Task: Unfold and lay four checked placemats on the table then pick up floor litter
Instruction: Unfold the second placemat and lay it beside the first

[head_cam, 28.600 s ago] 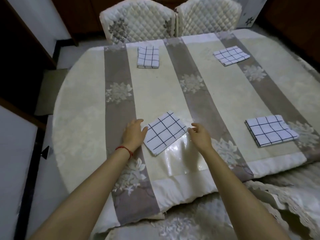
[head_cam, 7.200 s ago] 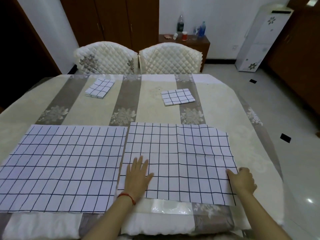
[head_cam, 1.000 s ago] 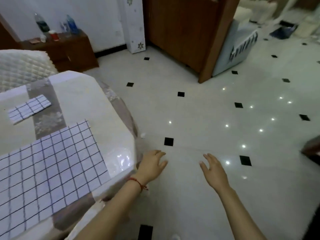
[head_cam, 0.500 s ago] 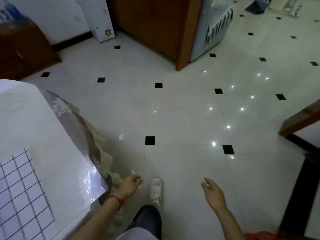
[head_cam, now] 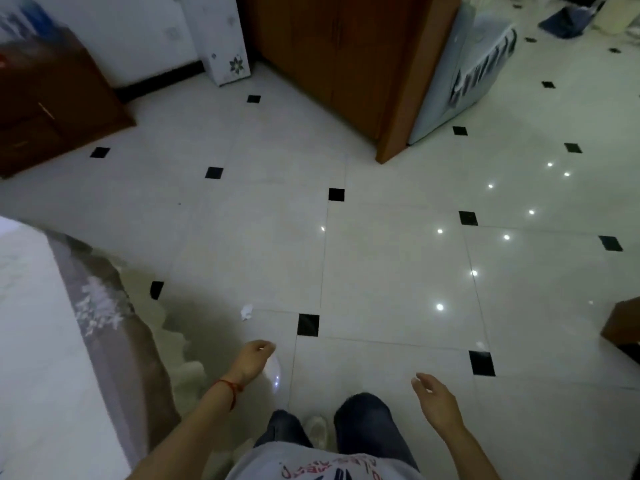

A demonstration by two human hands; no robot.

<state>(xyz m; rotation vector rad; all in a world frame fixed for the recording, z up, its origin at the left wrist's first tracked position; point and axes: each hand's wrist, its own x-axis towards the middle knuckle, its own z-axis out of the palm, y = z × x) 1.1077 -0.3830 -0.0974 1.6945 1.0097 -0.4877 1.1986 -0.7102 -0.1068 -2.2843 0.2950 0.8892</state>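
Observation:
A small crumpled scrap of white litter (head_cam: 246,312) lies on the pale tiled floor, just beyond the table's corner. My left hand (head_cam: 253,358), a red string at its wrist, hangs below the scrap with its fingers loosely curled and nothing in it. My right hand (head_cam: 434,400) is further right, fingers apart and empty. The table (head_cam: 31,341) with its white and grey cloth fills the lower left. No placemat shows in this view.
A dark wooden cabinet (head_cam: 48,109) stands at the upper left and a brown wooden partition (head_cam: 349,64) at the top middle, with a white appliance (head_cam: 225,39) between them. A brown furniture corner (head_cam: 623,323) juts in at the right. My legs and a white shoe (head_cam: 317,431) are below.
I have turned from the table to the floor and stepped forward. The litter now lies nearer to my left hand. The checked placemats have left the view.

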